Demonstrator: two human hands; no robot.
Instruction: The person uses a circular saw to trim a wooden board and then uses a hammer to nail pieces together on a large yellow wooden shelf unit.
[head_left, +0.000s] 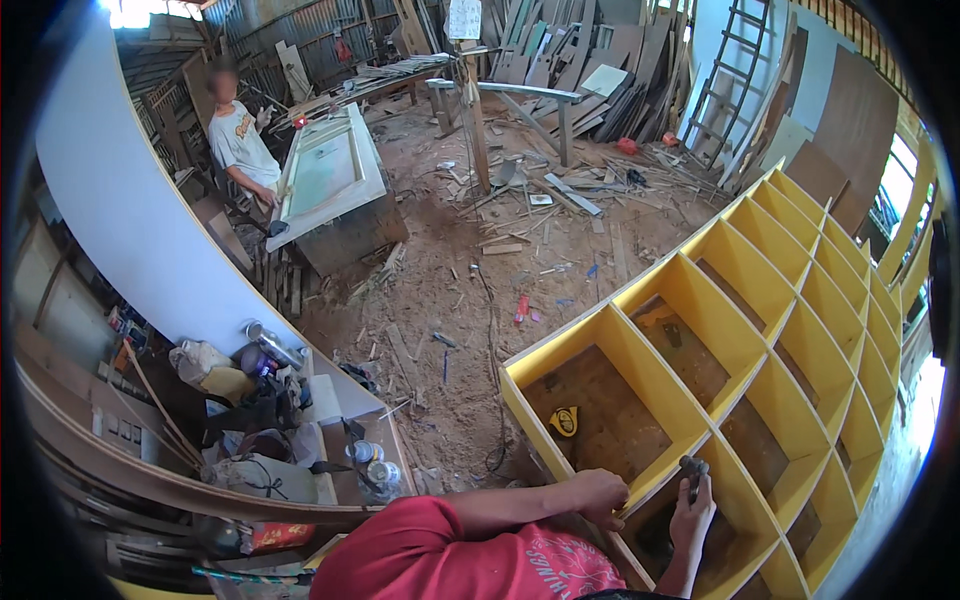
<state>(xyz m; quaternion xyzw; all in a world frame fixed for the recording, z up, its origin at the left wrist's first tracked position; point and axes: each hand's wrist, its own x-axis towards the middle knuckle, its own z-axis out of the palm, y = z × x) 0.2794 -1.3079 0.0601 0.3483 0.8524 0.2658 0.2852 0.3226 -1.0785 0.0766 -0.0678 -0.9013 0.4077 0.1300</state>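
Observation:
My left hand (600,495) is closed, its fingers pinched together at the edge of a yellow wooden shelf frame (655,468). Anything inside that pinch is too small or hidden to make out. Just to the right, my right hand (692,512) is wrapped round a hammer (692,466), whose dark head points up above the fist. Both hands are over the near end of the frame, which is divided into several square compartments. Inside the nearest corner compartment, left of my hands, lies a yellow tape measure (564,420).
A bench (395,470) on the left carries jars, bags and bottles. Wood scraps and a cable litter the dusty floor (440,300). Farther back, a person (240,140) stands beside a panelled door (330,170). Boards and a ladder (728,80) lean against the far wall.

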